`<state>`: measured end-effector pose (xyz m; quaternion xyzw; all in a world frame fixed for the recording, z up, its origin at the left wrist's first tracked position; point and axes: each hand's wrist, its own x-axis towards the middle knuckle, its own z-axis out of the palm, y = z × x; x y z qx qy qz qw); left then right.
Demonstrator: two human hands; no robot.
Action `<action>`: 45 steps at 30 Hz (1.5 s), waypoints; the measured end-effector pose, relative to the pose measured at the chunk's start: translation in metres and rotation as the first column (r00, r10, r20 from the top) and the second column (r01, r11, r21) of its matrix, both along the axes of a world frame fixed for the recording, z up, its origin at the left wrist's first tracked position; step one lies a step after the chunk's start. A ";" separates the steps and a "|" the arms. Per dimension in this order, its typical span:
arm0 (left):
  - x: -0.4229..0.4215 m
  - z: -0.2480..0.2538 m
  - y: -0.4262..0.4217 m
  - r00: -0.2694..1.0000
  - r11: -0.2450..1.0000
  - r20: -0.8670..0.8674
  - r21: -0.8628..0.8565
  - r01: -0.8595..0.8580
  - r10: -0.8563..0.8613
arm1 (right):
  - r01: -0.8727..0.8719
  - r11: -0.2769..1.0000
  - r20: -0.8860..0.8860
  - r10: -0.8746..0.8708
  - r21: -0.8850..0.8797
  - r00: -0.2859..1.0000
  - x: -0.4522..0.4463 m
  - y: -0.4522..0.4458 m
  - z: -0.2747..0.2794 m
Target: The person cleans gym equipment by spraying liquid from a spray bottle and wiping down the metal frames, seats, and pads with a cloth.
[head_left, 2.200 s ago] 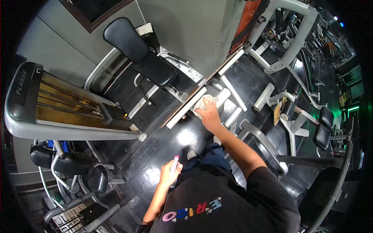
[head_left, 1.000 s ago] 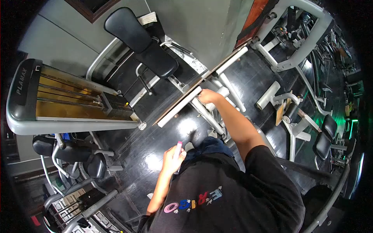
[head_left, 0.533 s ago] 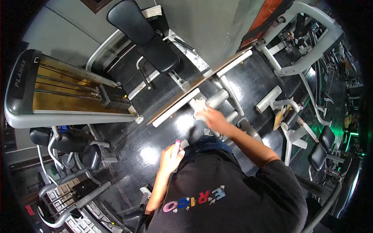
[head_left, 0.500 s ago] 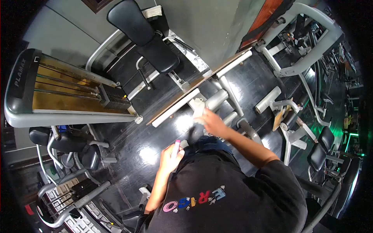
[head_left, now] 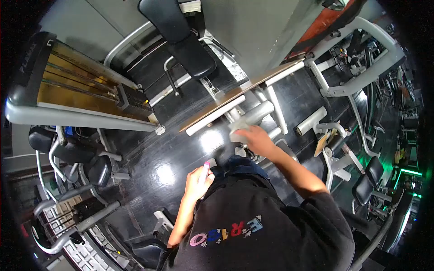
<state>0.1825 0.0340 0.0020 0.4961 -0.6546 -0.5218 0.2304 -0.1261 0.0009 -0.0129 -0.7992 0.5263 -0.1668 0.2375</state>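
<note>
Head view, and your right hand (head_left: 260, 142) has the pale cloth (head_left: 238, 134) bunched under bent fingers, out in front of you, beside the grey cylinder (head_left: 260, 113) and on the near side of the wooden board (head_left: 262, 79). It's blurred there, so you can't quite tell how the fingertips close. That cloth looks light and limp; a gathered fold in the palm, fingers spread behind it, should hold it better than a loose corner, which would flop. Over to the left, nearer your body, your left hand (head_left: 195, 184) is curled round the pink-tipped tube (head_left: 205, 169), thumb along its side, tip up. It looks slim, stiff and light, perhaps slick-walled: take it round the middle, firm but not crushing.
</note>
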 end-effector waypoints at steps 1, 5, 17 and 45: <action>0.007 -0.005 0.001 1.000 1.000 -0.003 -0.001 -0.006 0.006 | 0.170 0.985 0.053 -0.171 0.022 0.984 -0.007 0.011 -0.001; 0.023 -0.017 0.003 1.000 1.000 -0.013 0.004 0.028 -0.028 | 0.606 0.775 0.409 -0.619 0.179 0.670 -0.015 0.030 -0.001; 0.030 0.004 -0.015 0.989 0.994 -0.100 0.018 0.108 -0.106 | 0.392 0.552 0.659 -0.717 0.736 -0.228 -0.025 0.042 -0.009; 0.070 0.010 -0.020 0.973 0.976 -0.087 0.000 0.216 -0.215 | 0.221 0.835 -0.455 -0.474 -0.504 0.753 0.064 -0.037 -0.066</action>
